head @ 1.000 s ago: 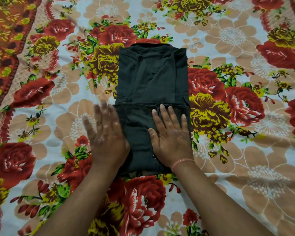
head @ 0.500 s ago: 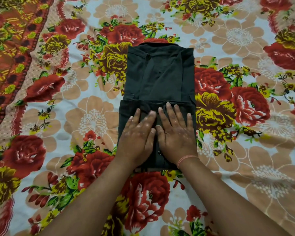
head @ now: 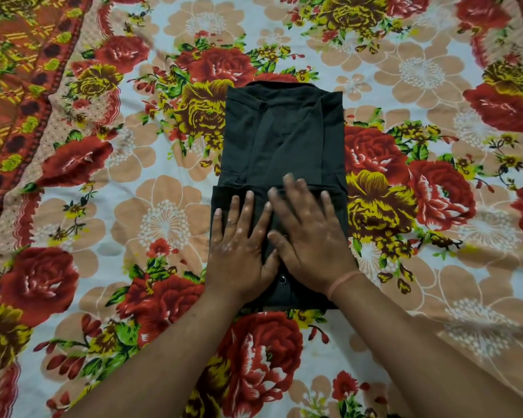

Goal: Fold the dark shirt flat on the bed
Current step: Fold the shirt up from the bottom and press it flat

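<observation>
One view, head cam. It sits above the near edge of the bed and looks forward and steeply down, almost top-down. Wide-angle: floral sheet [head: 163, 224] fills the frame edge to edge. Close range: both forearms come in from the near edge and converge mid-frame, left hand [head: 239, 245] and right hand [head: 311, 236] flat, just below centre. Dark shirt [head: 284, 140] lies centre frame, a touch right of the midline, collar end far, folded end near. Orange border [head: 15, 95] of the sheet runs diagonally across the far left. Right fingertips are motion-blurred.
</observation>
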